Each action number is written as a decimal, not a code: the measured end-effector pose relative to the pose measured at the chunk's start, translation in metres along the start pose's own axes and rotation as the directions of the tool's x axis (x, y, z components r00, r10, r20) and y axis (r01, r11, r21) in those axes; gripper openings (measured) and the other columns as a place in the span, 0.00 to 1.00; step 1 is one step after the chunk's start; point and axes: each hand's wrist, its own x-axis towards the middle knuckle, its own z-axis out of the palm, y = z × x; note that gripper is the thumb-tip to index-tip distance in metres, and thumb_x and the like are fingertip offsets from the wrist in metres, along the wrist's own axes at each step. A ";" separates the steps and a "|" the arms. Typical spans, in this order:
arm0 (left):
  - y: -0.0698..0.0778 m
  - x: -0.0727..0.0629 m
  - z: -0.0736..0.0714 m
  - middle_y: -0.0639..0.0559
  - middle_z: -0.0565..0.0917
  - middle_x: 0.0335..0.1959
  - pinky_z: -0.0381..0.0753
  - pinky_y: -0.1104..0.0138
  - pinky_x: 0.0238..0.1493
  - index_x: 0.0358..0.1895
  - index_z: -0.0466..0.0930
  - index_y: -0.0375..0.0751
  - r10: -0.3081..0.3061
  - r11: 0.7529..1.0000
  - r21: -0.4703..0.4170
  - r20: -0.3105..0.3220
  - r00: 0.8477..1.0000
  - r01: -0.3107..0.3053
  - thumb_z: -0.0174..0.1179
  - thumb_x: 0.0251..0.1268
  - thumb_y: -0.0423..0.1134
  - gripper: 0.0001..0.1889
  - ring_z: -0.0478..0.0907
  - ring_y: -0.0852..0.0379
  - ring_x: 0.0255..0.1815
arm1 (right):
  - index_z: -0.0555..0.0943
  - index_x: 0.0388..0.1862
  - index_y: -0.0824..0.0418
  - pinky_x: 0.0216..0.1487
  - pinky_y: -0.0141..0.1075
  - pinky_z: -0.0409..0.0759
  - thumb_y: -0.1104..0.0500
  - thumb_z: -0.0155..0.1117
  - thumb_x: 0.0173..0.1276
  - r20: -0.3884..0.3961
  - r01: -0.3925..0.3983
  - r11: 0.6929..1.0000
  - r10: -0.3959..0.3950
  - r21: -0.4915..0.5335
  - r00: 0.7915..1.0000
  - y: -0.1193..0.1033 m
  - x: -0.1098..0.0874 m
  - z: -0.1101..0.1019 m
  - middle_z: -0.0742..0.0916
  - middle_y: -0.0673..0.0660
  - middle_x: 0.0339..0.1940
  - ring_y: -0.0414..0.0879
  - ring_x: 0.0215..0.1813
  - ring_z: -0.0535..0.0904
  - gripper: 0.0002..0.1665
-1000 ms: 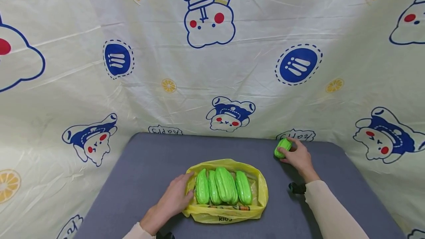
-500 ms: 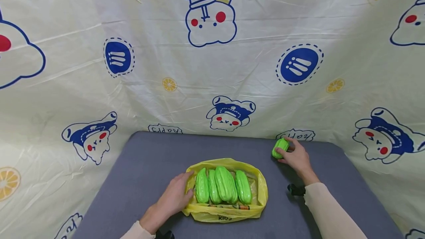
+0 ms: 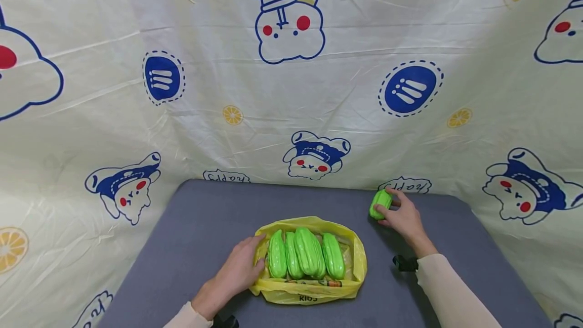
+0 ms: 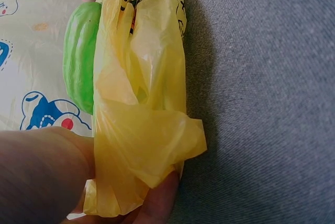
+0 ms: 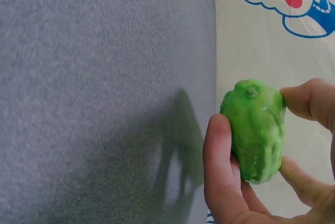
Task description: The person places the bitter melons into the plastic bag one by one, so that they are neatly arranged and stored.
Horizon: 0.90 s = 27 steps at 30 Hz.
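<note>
A yellow plastic bag (image 3: 319,290) lies open at the middle of the grey table (image 3: 205,227), with several ribbed green gourds (image 3: 305,254) side by side in it. My left hand (image 3: 250,262) grips the bag's left edge; in the left wrist view the yellow bag (image 4: 141,109) is pinched between thumb and fingers (image 4: 157,205), and one gourd (image 4: 81,64) shows past it. Near the table's back right, my right hand (image 3: 390,211) holds a small green gourd (image 3: 379,203). In the right wrist view that gourd (image 5: 255,130) sits between thumb and fingers (image 5: 309,101), held above the table.
A cream cloth (image 3: 291,90) printed with blue cartoon figures and lemon slices hangs behind the table and down both sides. A black wrist mount (image 3: 403,263) sits on my right forearm. Bare grey tabletop lies left of the bag and between bag and right hand.
My right hand has carried the small gourd a little to the left, toward the bag. The left hand and the bag have stayed put.
</note>
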 end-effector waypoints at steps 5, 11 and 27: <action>0.001 -0.003 0.000 0.28 0.88 0.69 0.86 0.33 0.73 0.79 0.80 0.28 -0.005 1.000 0.000 0.003 1.000 0.005 0.73 0.73 0.28 0.32 0.87 0.25 0.70 | 0.58 0.98 0.59 0.47 0.41 0.98 0.54 0.73 0.86 0.004 0.008 1.000 -0.008 -0.008 1.000 -0.003 -0.007 0.003 0.73 0.84 0.84 0.46 0.44 0.96 0.51; 0.000 -0.004 0.000 0.29 0.88 0.70 0.86 0.34 0.73 0.79 0.80 0.28 -0.003 1.000 0.000 0.017 1.000 0.003 0.72 0.74 0.28 0.32 0.87 0.26 0.71 | 0.59 0.98 0.58 0.48 0.43 0.98 0.54 0.73 0.86 0.012 0.020 1.000 -0.020 -0.019 1.000 -0.005 -0.018 0.006 0.73 0.84 0.85 0.50 0.46 0.97 0.51; 0.001 -0.002 -0.001 0.27 0.88 0.68 0.86 0.34 0.72 0.80 0.78 0.26 0.016 0.999 0.034 0.012 1.000 -0.016 0.71 0.75 0.29 0.32 0.87 0.26 0.69 | 0.60 0.98 0.59 0.49 0.47 0.98 0.56 0.75 0.85 0.043 0.106 0.994 -0.105 -0.026 0.994 -0.023 -0.045 0.010 0.75 0.83 0.84 0.69 0.65 0.93 0.51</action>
